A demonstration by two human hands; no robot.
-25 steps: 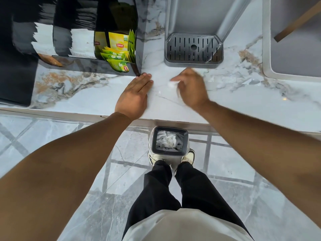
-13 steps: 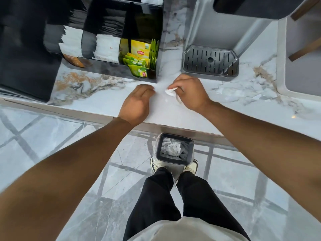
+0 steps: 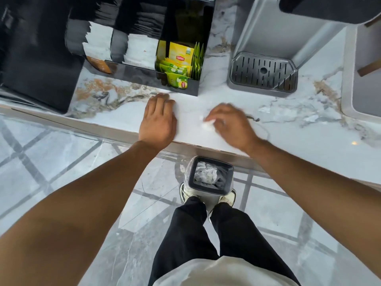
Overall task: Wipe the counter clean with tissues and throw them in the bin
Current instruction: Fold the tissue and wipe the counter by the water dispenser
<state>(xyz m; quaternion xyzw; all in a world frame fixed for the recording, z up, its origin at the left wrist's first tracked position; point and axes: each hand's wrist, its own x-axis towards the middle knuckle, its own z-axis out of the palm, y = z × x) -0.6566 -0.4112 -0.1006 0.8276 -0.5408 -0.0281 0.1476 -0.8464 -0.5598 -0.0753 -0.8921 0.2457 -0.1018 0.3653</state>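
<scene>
My right hand (image 3: 232, 125) is blurred with motion and pressed down on a small white tissue (image 3: 206, 123), which sticks out at its fingertips on the marble counter (image 3: 299, 120). My left hand (image 3: 157, 119) lies flat on the counter near the front edge, fingers together, holding nothing. Below the counter edge, on the floor between my feet, stands a small grey bin (image 3: 210, 176) with a clear liner and crumpled tissues inside.
A black organiser (image 3: 144, 58) with napkins and yellow-green tea bags (image 3: 181, 62) stands at the back left. A grey machine with a slotted drip tray (image 3: 262, 74) is at the back right. A sink edge (image 3: 348, 79) is at the far right.
My right hand has slid the tissue back toward the front edge of the counter. The left hand stays flat in about the same spot.
</scene>
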